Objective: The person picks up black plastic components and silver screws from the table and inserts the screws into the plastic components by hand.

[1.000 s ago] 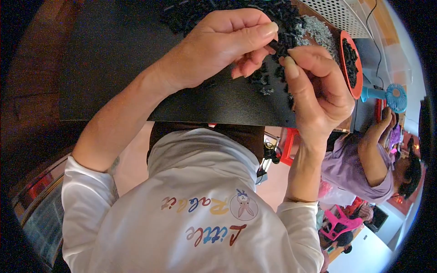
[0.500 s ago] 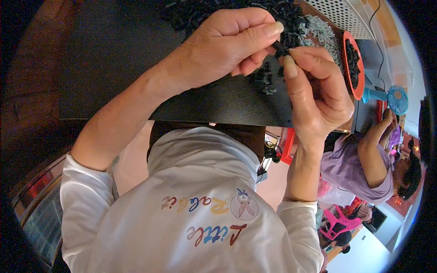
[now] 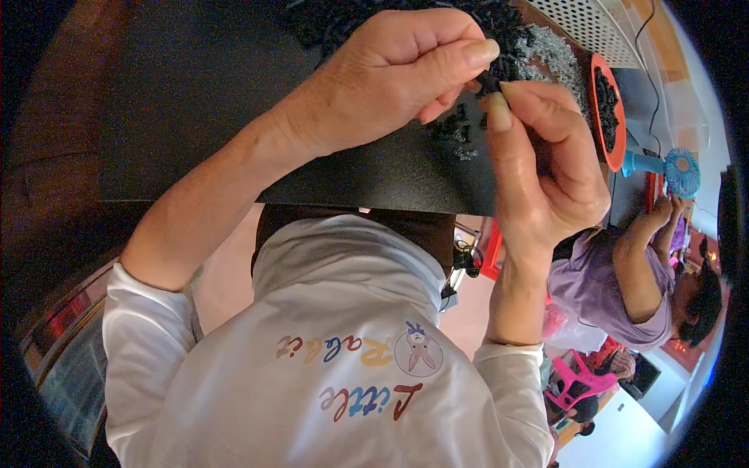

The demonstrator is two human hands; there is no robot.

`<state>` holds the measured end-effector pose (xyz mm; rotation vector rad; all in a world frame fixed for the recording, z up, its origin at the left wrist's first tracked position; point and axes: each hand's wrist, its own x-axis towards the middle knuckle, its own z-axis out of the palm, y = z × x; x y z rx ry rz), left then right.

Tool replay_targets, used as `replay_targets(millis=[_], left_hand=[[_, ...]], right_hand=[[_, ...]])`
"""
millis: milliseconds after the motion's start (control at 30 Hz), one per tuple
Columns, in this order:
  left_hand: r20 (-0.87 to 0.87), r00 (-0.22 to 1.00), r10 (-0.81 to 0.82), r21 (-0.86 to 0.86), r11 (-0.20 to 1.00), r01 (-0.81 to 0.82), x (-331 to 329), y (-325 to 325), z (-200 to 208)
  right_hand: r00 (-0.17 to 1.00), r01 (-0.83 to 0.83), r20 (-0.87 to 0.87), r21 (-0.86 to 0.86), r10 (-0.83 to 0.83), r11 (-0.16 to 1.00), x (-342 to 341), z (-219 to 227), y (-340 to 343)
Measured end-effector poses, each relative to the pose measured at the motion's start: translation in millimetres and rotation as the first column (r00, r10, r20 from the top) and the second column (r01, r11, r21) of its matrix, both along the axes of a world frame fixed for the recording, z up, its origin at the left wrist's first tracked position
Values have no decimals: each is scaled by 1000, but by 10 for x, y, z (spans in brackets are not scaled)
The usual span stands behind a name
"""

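Observation:
A small dark cylindrical piece [image 3: 489,83] is pinched between my two hands above the black table [image 3: 367,183]. My left hand [image 3: 413,74] grips its upper end, thumb on top and fingers curled beneath. The thumb and forefinger of my right hand [image 3: 546,148] close on its lower end. Fingertips cover most of the piece, so its exact kind cannot be told. Beyond my hands lies a heap of black small parts [image 3: 328,27], and next to it a pile of clear or silvery small parts [image 3: 552,58]. Several loose little parts [image 3: 464,140] rest below my fingers.
An orange-red dish [image 3: 619,129] of black parts stands at the right, by a white perforated basket [image 3: 585,23]. A blue handheld fan [image 3: 681,173] is beyond it. Another person in a purple top [image 3: 601,281] sits at the right, near a pink stool [image 3: 581,382].
Both hands keep their pinch on the dark piece. My left hand has shifted slightly right, its thumb closer to my right fingertips.

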<state>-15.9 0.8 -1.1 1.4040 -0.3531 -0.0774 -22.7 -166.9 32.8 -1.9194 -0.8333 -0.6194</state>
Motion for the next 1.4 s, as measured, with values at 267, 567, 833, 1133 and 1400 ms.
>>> replay_targets(millis=[267, 567, 833, 1133, 1400], left_hand=[[744, 656, -130, 207, 977, -41, 138, 123, -37], [753, 646, -126, 159, 987, 8, 89, 95, -9], [55, 997, -60, -66, 996, 63, -68, 31, 36], [63, 995, -83, -56, 995, 87, -50, -6, 30], [93, 992, -88, -40, 995, 92, 43, -65, 65]], right_hand=[[998, 3, -56, 13, -2, 1000, -52, -26, 31], [998, 27, -66, 59, -23, 998, -60, -54, 4], [995, -16, 100, 33, 13, 999, -38, -33, -41], [998, -59, 2, 57, 59, 997, -12, -82, -82], [999, -48, 30, 72, 46, 996, 88, -86, -135]])
